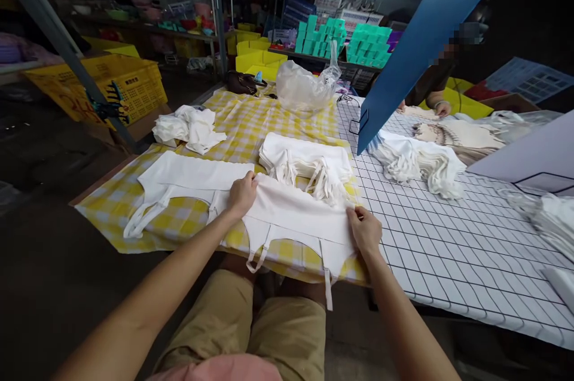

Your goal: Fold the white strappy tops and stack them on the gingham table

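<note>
A white strapped garment [296,213] lies flat on the yellow checked cloth [179,225] at the table's near edge, its straps hanging over the front. My left hand [242,192] is closed, pinching the garment's upper left edge. My right hand [365,228] is closed on its right edge. Another white garment [179,180] lies spread to the left, touching my left hand's side. Just behind sits a folded stack of white garments [305,159] with straps trailing.
A crumpled white pile [191,127] lies at the far left, a clear plastic bag [305,88] at the back. A blue board [426,28] slants over the white grid surface [448,249]. Another person's hand [442,109] rests beyond more white garments [421,162]. Yellow crates [112,85] stand left.
</note>
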`<action>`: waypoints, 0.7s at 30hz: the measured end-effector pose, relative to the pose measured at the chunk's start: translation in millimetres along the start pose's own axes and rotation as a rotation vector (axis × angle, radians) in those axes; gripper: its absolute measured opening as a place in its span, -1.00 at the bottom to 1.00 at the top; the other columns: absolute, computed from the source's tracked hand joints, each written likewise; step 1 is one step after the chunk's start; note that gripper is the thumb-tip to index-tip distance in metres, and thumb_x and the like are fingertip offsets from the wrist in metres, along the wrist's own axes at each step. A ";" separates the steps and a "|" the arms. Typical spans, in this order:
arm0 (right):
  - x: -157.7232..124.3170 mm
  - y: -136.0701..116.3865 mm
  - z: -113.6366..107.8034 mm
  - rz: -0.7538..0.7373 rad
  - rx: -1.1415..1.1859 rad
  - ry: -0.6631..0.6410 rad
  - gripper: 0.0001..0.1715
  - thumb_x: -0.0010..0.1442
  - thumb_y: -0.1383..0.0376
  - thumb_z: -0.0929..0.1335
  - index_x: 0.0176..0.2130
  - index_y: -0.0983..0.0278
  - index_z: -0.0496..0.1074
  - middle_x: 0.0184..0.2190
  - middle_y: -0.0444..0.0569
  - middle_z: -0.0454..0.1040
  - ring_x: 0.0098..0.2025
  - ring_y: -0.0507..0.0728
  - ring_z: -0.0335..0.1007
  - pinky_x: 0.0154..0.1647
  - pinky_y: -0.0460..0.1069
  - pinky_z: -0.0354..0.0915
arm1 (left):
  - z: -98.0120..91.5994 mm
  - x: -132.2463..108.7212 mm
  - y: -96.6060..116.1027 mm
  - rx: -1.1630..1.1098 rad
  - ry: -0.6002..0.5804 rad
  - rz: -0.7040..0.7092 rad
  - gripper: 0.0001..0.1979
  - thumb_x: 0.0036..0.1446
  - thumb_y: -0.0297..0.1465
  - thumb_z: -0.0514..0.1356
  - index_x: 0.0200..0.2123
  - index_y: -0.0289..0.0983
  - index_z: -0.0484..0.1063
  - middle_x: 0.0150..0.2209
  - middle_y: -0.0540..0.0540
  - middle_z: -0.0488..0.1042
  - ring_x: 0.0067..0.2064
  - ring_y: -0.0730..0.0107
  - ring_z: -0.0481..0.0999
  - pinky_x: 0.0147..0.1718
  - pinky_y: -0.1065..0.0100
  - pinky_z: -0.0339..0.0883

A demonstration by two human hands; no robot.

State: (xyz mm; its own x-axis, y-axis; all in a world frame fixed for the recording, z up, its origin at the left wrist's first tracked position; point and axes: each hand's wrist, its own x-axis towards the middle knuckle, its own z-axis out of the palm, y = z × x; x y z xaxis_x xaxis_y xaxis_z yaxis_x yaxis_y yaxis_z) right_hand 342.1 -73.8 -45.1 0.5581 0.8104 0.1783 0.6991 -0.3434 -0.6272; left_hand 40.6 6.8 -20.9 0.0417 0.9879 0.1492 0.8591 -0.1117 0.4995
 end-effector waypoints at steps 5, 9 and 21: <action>-21.0 -6.7 -5.8 -0.077 0.043 0.099 -0.51 0.04 0.05 0.24 -0.13 0.32 0.32 -0.34 0.02 0.37 -0.44 0.09 0.23 -0.43 -0.02 0.14 | -1.1 -34.3 11.8 0.130 0.128 0.199 -0.81 0.14 -0.49 0.02 -0.14 -0.31 0.24 -0.14 -0.21 0.40 -0.08 0.15 0.37 -0.16 0.22 0.18; -72.4 -11.2 -15.7 -0.160 0.071 -0.085 -0.61 0.10 0.04 0.23 -0.20 0.27 0.30 -0.51 -0.11 0.31 -0.49 0.07 0.22 -0.45 -0.04 0.15 | 0.3 -99.4 16.2 0.086 -0.024 0.306 -0.84 0.13 -0.42 0.08 -0.18 -0.28 0.24 -0.24 -0.12 0.39 -0.23 0.25 0.40 -0.22 0.26 0.25; -123.4 -15.8 6.2 -0.314 -0.331 -0.199 -0.84 0.13 0.34 0.16 -0.32 0.22 0.29 -0.38 0.04 0.40 -0.33 0.18 0.32 -0.34 0.03 0.19 | 12.2 -149.2 9.1 0.335 -0.117 0.423 -0.71 0.03 -0.69 -0.01 -0.22 -0.27 0.28 -0.28 -0.12 0.34 -0.25 0.26 0.38 -0.26 0.23 0.32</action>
State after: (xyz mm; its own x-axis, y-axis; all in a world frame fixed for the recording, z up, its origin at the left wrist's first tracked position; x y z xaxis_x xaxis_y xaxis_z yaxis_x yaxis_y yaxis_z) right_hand 259.4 -165.5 -61.9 0.2246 0.9627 0.1512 0.9421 -0.1749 -0.2861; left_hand 48.5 -140.4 -49.1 0.4586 0.8718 0.1723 0.8695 -0.4802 0.1152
